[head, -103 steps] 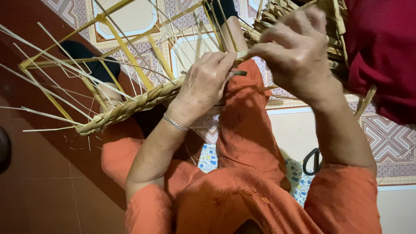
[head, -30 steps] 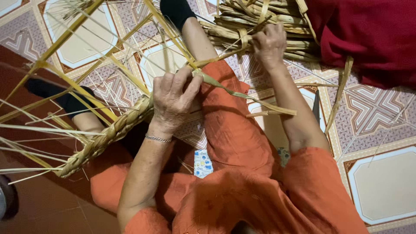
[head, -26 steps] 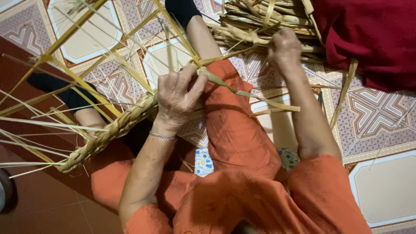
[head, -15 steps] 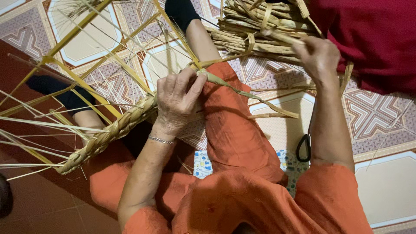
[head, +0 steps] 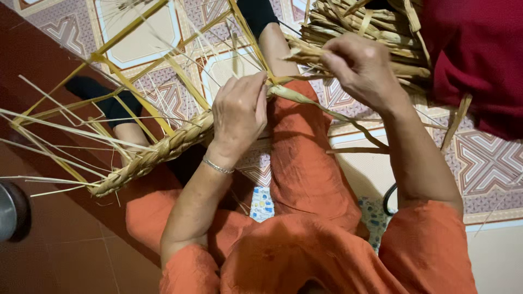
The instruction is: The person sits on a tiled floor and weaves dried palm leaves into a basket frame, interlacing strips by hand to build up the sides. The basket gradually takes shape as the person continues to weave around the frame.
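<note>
My left hand (head: 238, 115) grips the working end of a thick braided straw rope (head: 158, 149) that runs down to the left over my lap. Loose straw strands (head: 321, 109) trail from the braid across my orange-clad leg. My right hand (head: 362, 68) reaches up to a bundle of dried straw (head: 359, 27) at the top right and pinches a few strands of it. A thin bracelet sits on my left wrist.
Yellow stiff reeds (head: 125, 71) fan out from the braid over the patterned tiled floor (head: 490, 158). A dark red cloth (head: 474, 60) lies beside the straw bundle. Scissor handles (head: 388, 198) peek out by my right thigh. A round metal object (head: 11, 209) sits at the left edge.
My right hand has left the braid and moved up right to the straw bundle, where it now pulls strands. The left hand keeps its hold on the braid end.
</note>
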